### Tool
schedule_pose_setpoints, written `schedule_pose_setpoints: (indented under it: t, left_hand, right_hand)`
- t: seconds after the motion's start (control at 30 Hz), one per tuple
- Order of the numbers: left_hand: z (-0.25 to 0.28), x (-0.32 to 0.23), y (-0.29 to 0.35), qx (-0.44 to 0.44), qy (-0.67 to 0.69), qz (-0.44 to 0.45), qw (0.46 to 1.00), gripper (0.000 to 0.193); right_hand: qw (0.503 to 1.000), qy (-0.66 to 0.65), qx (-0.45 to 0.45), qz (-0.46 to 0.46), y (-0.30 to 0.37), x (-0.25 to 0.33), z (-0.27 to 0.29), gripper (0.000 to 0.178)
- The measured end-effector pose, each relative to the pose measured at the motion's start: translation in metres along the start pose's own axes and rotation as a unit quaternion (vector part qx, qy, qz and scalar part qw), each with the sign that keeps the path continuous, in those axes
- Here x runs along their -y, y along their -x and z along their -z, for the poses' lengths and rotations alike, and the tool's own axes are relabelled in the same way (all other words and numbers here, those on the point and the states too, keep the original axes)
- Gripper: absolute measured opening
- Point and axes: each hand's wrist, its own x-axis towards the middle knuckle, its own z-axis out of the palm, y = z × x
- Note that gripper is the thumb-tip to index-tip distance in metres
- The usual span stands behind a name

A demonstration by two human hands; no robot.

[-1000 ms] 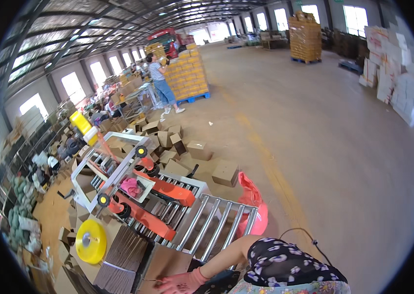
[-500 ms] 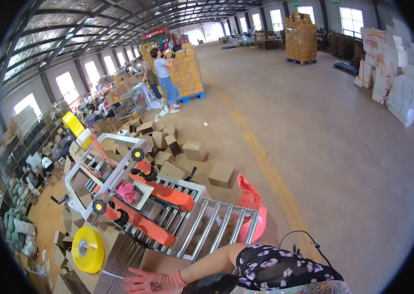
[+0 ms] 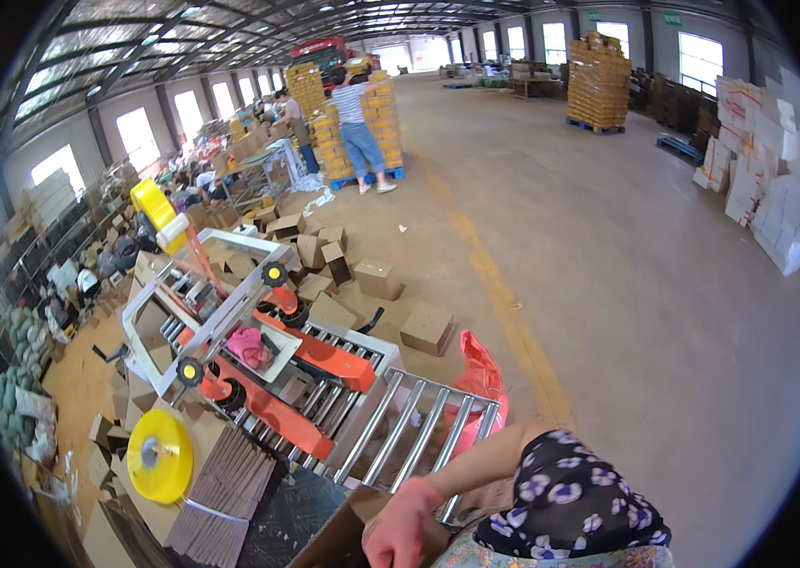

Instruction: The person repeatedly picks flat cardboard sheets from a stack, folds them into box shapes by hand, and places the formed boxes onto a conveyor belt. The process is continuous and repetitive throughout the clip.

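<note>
My right hand point(image 3: 400, 526), in a pink glove, hangs low at the bottom edge, over an open cardboard box point(image 3: 336, 532). Its fingers point down and their tips are cut off by the picture's edge, so their grip does not show. The bare forearm comes from a dark floral sleeve at the lower right. Left of the box lies a strapped stack of flattened cartons point(image 3: 220, 497), with dark sheeting point(image 3: 291, 516) between. Ahead stands a carton-sealing machine point(image 3: 277, 355) with orange side guides and a pink cloth on top. My left hand is out of view.
A roller conveyor point(image 3: 416, 426) joins the sealer, with a red bag point(image 3: 482, 379) beside it. A yellow tape roll point(image 3: 159, 456) sits left. Loose boxes point(image 3: 428, 328) litter the floor beyond. People work by a pallet of yellow cartons point(image 3: 383, 123); white foam boxes point(image 3: 745, 142) stand far right.
My right hand has drawn back to the right from above the flattened cartons to the open box. The view has shifted slightly. A person at the pallet has turned and moved right.
</note>
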Motion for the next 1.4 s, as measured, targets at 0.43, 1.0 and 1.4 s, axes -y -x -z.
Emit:
schedule_pose_setpoints:
  t: [0.43,1.0,1.4]
  left_hand:
    - [-0.024,0.018,0.035,-0.045,0.058,-0.042,0.996,0.059]
    - [-0.231,-0.087,-0.295,0.000,0.331,-0.062,0.942,0.023]
    - [-0.267,-0.009,-0.024,-0.070,0.304,0.210,0.927,0.048]
  right_hand:
    - [0.655,0.559,-0.493,0.126,-0.021,-0.090,0.029,0.047]
    - [0.357,0.446,-0.820,0.022,0.144,-0.206,-0.013,0.028]
    - [0.354,0.496,-0.774,0.171,0.002,-0.177,0.204,0.038]
